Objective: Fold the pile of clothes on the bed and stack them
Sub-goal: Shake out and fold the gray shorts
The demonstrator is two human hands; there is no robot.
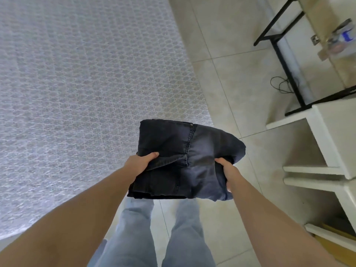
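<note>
The person stood beside the bed and held a folded pair of dark navy denim jeans [185, 160] in the air with both hands, at about waist height, above the floor and the near corner of the bed. The left hand [143, 163] gripped the left edge of the bundle, thumb lying across the top of the cloth and the fingers hidden beneath it. The right hand [227, 171] gripped the right edge in the same manner, thumb on top, fingers curled under the fold. The jeans were doubled into a thick, roughly square packet; a stitched seam ran down its upper face and a small metal rivet showed near the far edge. The far right corner of the packet bulged and sagged a little past the right hand.

The bed [77, 83], covered in a pale grey-white spread with a woven lattice pattern, filled the left side of the view. Beige floor tiles [221, 74] ran to the right of it. Below the bundle showed the person's own legs in light blue jeans [183, 237]. On the right stood a white open-shelved unit [327, 141], and beyond it a black metal frame [285, 60] with a thin black cable [279, 85] looped on the tiles beside it.
</note>
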